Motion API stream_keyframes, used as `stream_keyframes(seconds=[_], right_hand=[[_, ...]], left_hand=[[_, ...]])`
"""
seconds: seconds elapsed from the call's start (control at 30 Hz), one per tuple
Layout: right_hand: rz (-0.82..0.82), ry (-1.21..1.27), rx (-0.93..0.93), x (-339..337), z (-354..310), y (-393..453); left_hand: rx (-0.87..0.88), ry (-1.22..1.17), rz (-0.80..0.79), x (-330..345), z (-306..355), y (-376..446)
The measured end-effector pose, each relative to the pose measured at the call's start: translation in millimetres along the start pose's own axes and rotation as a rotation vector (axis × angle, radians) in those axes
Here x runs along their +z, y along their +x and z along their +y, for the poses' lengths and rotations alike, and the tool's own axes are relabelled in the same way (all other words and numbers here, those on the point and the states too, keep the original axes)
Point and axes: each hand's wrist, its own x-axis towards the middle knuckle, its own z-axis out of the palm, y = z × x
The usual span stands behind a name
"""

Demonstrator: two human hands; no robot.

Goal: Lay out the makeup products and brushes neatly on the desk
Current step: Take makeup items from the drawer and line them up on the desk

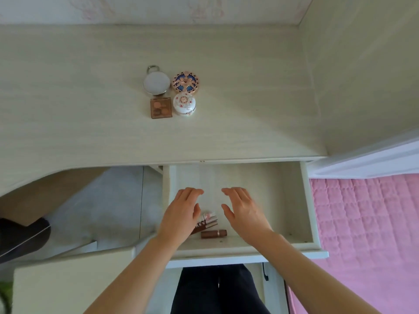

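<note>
Both hands, left hand (181, 214) and right hand (243, 211), hover spread over the open drawer (303, 200), lipsticks (209, 225) between them, four compacts (170, 92) at 12 o'clock on the desk (68, 109)

The single head-worn view looked steeply down from above, facing twelve o'clock across the pale wood-grain desk (226, 109), close over the open white drawer (260, 189).

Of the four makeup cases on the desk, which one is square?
The brown eyeshadow palette, front left in the group; the other three cases are round.
</note>
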Motion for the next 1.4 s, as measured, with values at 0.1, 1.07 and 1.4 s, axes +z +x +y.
stream_keyframes(seconds=[0.1,1.07,1.4], right_hand=[[-0.119,0.006,0.027,23,21,-14],[-0.858,0.027,0.124,101,54,-2],[-0.613,-0.118,-0.117,97,59,-3]], left_hand=[[-0.077,-0.041,-0.142,30,-7,-1],[-0.401,0.036,-0.387,93,-51,9],[-0.518,-0.056,-0.380,88,-42,11]])
